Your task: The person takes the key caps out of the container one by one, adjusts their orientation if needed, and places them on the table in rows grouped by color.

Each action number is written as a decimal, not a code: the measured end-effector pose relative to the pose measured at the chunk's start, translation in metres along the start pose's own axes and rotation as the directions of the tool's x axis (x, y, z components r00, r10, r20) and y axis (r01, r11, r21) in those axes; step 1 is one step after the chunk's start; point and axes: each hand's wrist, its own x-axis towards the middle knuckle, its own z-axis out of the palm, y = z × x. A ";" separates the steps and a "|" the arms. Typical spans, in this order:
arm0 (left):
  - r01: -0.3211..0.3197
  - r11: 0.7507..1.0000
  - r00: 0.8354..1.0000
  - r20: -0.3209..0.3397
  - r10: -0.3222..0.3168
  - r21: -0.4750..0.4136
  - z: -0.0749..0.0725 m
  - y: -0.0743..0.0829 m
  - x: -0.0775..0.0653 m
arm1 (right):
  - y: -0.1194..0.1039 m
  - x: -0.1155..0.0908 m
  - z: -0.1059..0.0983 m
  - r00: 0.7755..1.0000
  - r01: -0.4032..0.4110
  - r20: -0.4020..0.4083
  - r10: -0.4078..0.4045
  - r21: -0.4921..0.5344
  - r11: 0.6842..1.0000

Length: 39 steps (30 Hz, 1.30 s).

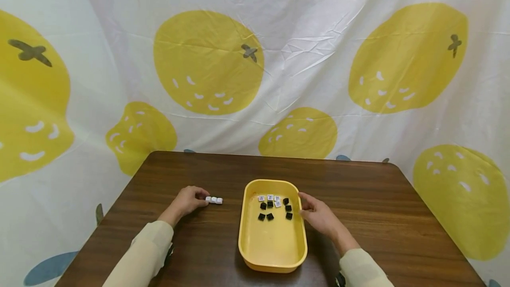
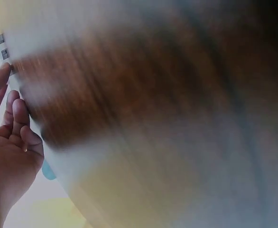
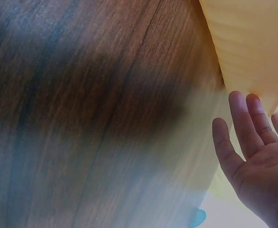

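My left hand (image 1: 189, 200) pinches the leftmost of three small white keycap-like blocks (image 1: 214, 200) between thumb and forefinger. The three lie in a short row on the table, left of a yellow tray (image 1: 272, 251). In the left wrist view, blocks (image 2: 4, 53) with dark square marks show past the fingertips. My right hand (image 1: 318, 216) is at the tray's right side, its fairly straight fingers (image 3: 245, 118) against the outer wall. Inside the tray lie several black blocks (image 1: 270, 217) and several white blocks (image 1: 277, 204) with dark marks on top.
The dark wooden table (image 1: 358, 203) has rounded far corners. A white cloth (image 1: 303, 65) printed with yellow lemons hangs behind it and along the sides. Light sleeves (image 1: 139, 251) cover both forearms.
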 end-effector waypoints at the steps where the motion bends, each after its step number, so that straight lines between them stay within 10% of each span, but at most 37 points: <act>1: 0.001 1.000 1.000 0.001 -0.001 -0.002 0.000 0.000 0.000 | 0.000 0.000 0.000 1.000 0.001 0.001 -0.001 0.002 1.000; 12: 0.024 0.999 0.999 -0.033 -0.026 -0.047 -0.002 0.004 0.001 | 0.002 0.001 0.000 1.000 0.025 0.005 -0.025 0.007 1.000; 20: -0.051 0.990 0.998 -0.042 0.046 -0.132 -0.004 0.054 0.016 | 0.003 0.001 0.000 1.000 0.014 -0.011 -0.014 0.009 1.000; 29: -0.189 0.952 0.979 0.025 0.201 -0.240 0.039 0.139 0.034 | 0.005 -0.001 0.000 1.000 0.009 -0.019 -0.009 0.003 1.000; 39: -0.206 0.978 0.970 0.143 0.199 0.035 0.090 0.169 0.045 | 0.005 -0.001 0.001 0.999 0.044 -0.029 -0.043 0.029 0.999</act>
